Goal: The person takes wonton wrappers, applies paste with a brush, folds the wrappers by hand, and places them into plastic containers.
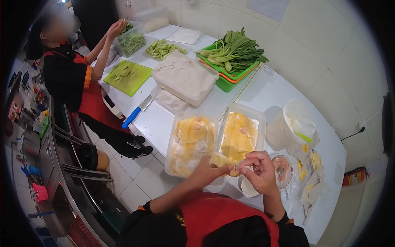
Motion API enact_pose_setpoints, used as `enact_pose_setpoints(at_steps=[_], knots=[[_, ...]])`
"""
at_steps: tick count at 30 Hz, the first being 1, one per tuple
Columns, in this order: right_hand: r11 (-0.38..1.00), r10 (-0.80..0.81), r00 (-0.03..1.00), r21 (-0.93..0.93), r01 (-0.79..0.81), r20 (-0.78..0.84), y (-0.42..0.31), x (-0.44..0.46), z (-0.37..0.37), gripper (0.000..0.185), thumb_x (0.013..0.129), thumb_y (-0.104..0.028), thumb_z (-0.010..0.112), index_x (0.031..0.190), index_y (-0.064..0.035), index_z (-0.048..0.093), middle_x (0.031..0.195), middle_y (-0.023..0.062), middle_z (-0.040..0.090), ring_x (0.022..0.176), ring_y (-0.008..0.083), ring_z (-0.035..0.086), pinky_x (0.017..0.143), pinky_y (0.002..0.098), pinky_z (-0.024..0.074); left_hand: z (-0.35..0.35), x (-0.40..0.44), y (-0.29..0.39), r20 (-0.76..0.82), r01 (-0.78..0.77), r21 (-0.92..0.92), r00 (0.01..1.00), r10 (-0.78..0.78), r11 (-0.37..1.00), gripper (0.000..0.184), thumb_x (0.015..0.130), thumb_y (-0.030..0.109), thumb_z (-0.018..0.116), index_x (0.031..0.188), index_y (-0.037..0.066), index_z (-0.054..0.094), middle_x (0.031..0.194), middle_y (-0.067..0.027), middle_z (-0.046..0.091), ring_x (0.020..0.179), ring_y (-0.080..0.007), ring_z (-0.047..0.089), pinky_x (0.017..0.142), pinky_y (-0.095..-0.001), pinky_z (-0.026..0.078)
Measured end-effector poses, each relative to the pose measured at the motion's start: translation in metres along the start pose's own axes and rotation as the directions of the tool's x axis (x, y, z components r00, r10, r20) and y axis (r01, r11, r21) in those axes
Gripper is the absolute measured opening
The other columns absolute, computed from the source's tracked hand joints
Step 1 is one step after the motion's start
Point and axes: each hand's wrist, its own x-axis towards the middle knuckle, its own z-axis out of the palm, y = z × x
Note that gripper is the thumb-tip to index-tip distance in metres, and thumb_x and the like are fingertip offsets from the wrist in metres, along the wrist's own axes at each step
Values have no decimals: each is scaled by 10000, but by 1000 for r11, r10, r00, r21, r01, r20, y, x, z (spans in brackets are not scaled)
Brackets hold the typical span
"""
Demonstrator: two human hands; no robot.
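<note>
Holding thin, folded, pale-yellow dough wrapper (pixel 221 159) in tightly closed left hand (pixel 209 171), pinching its edge with thumb and fingertips of right hand (pixel 263 172), at 7 o'clock of clear rectangular plastic tub (pixel 261 138) of floury yellow sheets (pixel 239 127). Could tear if pulled unevenly between pinches. Could drop toward white round cup (pixel 247 190) at 5 o'clock on loosening both.

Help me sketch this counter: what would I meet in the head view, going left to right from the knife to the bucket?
Blue-handled knife, left yellow-filled tub, right yellow-filled tub, white bucket.
</note>
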Motion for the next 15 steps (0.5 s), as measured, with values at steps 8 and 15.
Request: enact_pose_setpoints(at_steps=[8, 15], knots=[[934, 259, 947, -299, -195, 192, -24, 32, -1, 521, 790, 47, 628, 1254, -36, 406, 861, 70, 596, 753, 105, 571, 745, 253, 453, -2, -11, 41, -50, -76, 518, 992, 119, 852, 265, 781, 192, 709, 957, 5, 641, 775, -9, 649, 650, -47, 550, 556, -229, 429], [946, 305, 922, -188, -264, 239, 11, 31, 1, 388, 807, 57, 589, 1140, -55, 425, 835, 35, 551, 774, 90, 553, 735, 236, 441, -27, 1, 12, 71, 32, 368, 995, -63, 929, 299, 766, 279, 708, 900, 19, 648, 586, 8, 547, 499, -62, 421, 455, -254, 320]])
